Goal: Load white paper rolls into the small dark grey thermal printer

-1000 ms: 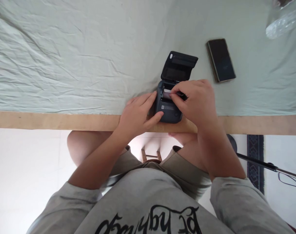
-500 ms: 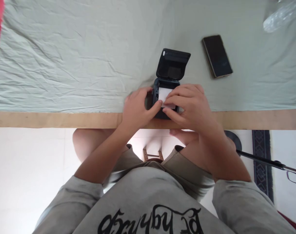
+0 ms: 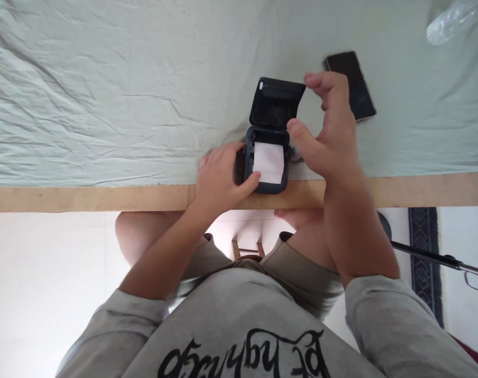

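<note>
A small dark mini printer (image 3: pixel 267 188) sits at the table's front edge with its lid (image 3: pixel 277 102) swung up and back. White paper (image 3: pixel 268 163) lies in its bay, the near end reaching over the front rim. My left hand (image 3: pixel 222 176) grips the printer's left side, fingers along the outer wall and thumb at the paper's left edge. Beside the lid, my right hand (image 3: pixel 333 123) is raised with thumb and fingers apart, holding nothing. Its fingertips are close to the lid's right edge; whether they touch it I cannot tell.
A smartphone (image 3: pixel 357 86) lies behind my right hand, partly covered by it. At the top right is a clear plastic bottle (image 3: pixel 455 23). A pale green cloth (image 3: pixel 124 105) covers the table up to a bare wooden edge (image 3: pixel 85 198).
My right hand has left the paper and moved up and right to the lid's right side, its fingers spreading. More paper shows now. My left hand stays on the printer.
</note>
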Tool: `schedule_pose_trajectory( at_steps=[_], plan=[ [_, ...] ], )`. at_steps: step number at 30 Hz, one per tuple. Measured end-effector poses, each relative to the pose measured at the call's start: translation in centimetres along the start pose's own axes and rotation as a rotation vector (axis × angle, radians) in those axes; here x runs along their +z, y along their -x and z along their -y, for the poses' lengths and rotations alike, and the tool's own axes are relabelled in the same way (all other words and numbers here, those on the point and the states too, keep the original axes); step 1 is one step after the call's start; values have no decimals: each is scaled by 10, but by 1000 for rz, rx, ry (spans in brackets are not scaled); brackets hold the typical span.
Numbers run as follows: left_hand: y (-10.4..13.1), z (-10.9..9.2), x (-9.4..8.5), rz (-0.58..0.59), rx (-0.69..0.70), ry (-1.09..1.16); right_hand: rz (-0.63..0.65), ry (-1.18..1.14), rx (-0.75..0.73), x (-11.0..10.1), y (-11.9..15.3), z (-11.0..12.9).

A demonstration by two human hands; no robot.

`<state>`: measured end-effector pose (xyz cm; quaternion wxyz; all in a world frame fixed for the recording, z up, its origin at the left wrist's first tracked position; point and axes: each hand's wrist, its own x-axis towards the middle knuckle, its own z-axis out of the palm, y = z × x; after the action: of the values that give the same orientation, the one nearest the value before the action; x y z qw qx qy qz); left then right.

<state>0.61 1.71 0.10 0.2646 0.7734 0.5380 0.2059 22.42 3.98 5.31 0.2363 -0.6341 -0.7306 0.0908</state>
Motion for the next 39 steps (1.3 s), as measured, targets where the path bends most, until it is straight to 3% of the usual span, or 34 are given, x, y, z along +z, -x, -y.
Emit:
schedule_pose_trajectory(
  at_steps=[4, 10, 16, 21, 27, 36, 39],
  plan=[
    [1, 1, 0, -5, 10, -15, -68, -114, -45, 0, 4, -1],
    [1, 1, 1, 1, 9, -21, -140, -3, -78, -1, 12, -8],
    [2, 1, 2, -7, 11, -10, 120, 111, -64, 2, 10, -5],
    [3, 0, 0, -5, 49, 15, 229, 125, -74, 3, 10, -5],
    [5, -3, 1, 39, 145, -33, 287, 187, -102, -3, 7, -3],
    [5, -4, 2, 28, 129, -39, 376, 196, -2, -5, 4, 3],
    [6, -4, 4, 20, 134, -42, 358, 191, -38, -1, 5, -3]
  ],
)
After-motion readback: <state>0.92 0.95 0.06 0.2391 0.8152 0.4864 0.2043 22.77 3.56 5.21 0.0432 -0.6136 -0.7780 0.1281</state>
